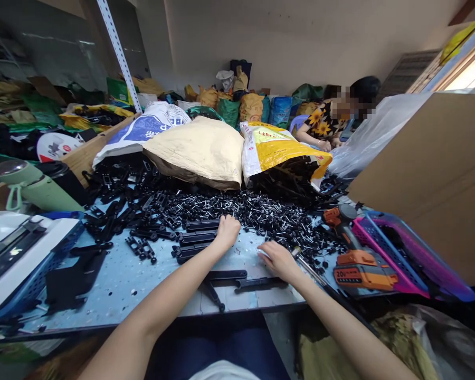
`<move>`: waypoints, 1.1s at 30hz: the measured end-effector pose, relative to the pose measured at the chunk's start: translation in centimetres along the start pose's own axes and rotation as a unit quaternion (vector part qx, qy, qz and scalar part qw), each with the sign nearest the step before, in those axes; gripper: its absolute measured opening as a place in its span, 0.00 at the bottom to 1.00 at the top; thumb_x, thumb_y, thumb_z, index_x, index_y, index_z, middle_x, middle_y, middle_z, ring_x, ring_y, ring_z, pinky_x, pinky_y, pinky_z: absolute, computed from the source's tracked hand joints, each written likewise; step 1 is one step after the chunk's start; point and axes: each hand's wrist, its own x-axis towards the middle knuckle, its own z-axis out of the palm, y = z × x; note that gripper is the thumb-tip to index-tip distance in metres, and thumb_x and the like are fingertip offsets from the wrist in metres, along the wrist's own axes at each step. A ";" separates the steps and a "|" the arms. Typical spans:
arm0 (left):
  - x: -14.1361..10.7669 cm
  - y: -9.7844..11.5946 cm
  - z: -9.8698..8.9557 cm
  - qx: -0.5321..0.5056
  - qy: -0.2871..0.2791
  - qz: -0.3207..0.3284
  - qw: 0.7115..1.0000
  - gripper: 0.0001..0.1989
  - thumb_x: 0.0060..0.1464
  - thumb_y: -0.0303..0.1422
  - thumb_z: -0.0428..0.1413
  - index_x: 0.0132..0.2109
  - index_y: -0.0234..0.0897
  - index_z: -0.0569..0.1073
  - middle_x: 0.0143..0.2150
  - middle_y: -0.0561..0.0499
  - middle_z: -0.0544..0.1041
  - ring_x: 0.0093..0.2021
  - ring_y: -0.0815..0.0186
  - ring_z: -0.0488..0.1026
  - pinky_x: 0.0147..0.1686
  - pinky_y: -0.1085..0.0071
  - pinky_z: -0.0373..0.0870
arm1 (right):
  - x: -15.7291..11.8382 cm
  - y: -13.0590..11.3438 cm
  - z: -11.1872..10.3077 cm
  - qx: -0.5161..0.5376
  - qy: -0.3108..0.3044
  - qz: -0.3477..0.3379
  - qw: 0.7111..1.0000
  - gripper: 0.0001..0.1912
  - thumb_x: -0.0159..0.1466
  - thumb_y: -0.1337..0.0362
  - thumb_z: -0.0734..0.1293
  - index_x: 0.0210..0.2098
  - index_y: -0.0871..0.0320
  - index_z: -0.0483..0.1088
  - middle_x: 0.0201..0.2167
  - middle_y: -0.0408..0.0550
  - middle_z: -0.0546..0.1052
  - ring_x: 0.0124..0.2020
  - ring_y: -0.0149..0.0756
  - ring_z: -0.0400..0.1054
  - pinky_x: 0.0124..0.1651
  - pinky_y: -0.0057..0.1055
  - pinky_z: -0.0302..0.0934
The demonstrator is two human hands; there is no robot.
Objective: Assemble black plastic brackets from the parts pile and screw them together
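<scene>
My left hand [228, 232] is curled closed at the right end of a row of long black plastic bars [198, 237], beside a heap of small black-headed screws [257, 211]. Its fingertips face away, so whatever they pinch is hidden. My right hand [277, 258] hovers over the blue tabletop [243, 256], fingers stretched forward and apart, with nothing visible in them. Just below and left of it lie loose black arms [226, 275], one angled toward the front edge. A metal-shafted tool [309, 268] lies beside my right wrist.
An orange cordless driver [362, 269] stands at right by pink and blue baskets [415, 253]. Sacks [201, 148] spill black parts at the back. A green bottle [43, 184] and a blue basket [63, 253] are left. Another person [324, 124] sits beyond a large cardboard box [427, 184].
</scene>
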 end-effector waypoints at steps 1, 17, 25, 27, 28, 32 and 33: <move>-0.9 -0.1 -0.4 -0.015 0.010 -0.004 1.000 0.09 0.49 0.21 0.48 0.31 0.31 0.73 0.34 0.40 0.73 0.41 0.58 0.65 0.43 0.60 0.57 | 1.5 0.0 0.1 -0.017 0.005 0.019 1.000 0.13 0.66 0.63 0.52 0.44 0.59 0.64 0.40 0.50 0.69 0.42 0.37 0.60 0.44 0.30 0.54; -16.0 -5.1 -4.4 -0.603 -0.007 -0.363 0.710 0.14 0.35 0.32 0.63 0.31 0.30 0.72 0.21 0.53 0.71 0.20 0.76 0.66 0.21 0.79 0.61 | 3.6 -1.5 0.5 0.145 0.047 0.038 0.988 0.06 0.61 0.63 0.61 0.30 0.59 0.66 0.29 0.44 0.72 0.31 0.29 0.65 0.34 0.24 0.59; -16.6 -4.2 -2.7 -0.262 0.043 -0.168 0.949 0.10 0.49 0.33 0.53 0.37 0.34 0.74 0.32 0.46 0.75 0.32 0.63 0.71 0.34 0.66 0.68 | -0.1 -4.3 1.0 0.395 0.137 0.039 0.907 0.06 0.58 0.61 0.64 0.29 0.58 0.68 0.27 0.46 0.71 0.29 0.33 0.67 0.30 0.27 0.63; -17.5 -3.7 -2.0 -0.073 0.113 -0.083 0.987 0.12 0.53 0.29 0.49 0.42 0.36 0.73 0.42 0.43 0.73 0.41 0.59 0.70 0.40 0.62 0.65 | -0.4 -4.7 1.5 0.393 0.160 0.035 0.905 0.05 0.58 0.62 0.64 0.29 0.58 0.68 0.27 0.47 0.71 0.30 0.33 0.67 0.30 0.27 0.63; -17.8 -3.5 -1.7 0.012 0.137 -0.050 0.989 0.13 0.53 0.28 0.48 0.44 0.36 0.73 0.45 0.42 0.72 0.43 0.57 0.68 0.40 0.61 0.64 | -0.5 -4.9 1.8 0.389 0.173 0.030 0.904 0.05 0.58 0.63 0.64 0.28 0.58 0.68 0.28 0.47 0.71 0.31 0.33 0.67 0.29 0.27 0.63; -18.3 -3.5 -1.4 0.199 0.158 0.040 0.966 0.12 0.54 0.26 0.48 0.45 0.34 0.71 0.42 0.43 0.74 0.40 0.58 0.68 0.35 0.63 0.62 | -1.2 -5.4 2.7 0.344 0.218 -0.022 0.913 0.05 0.60 0.66 0.62 0.29 0.57 0.69 0.29 0.48 0.71 0.31 0.33 0.67 0.32 0.28 0.64; -18.3 -3.6 -1.5 0.212 0.167 0.050 0.962 0.12 0.55 0.26 0.48 0.44 0.34 0.71 0.41 0.43 0.74 0.40 0.58 0.69 0.35 0.63 0.61 | -1.4 -5.4 2.9 0.323 0.225 -0.042 0.918 0.05 0.60 0.67 0.61 0.31 0.57 0.69 0.30 0.48 0.71 0.32 0.33 0.67 0.33 0.29 0.64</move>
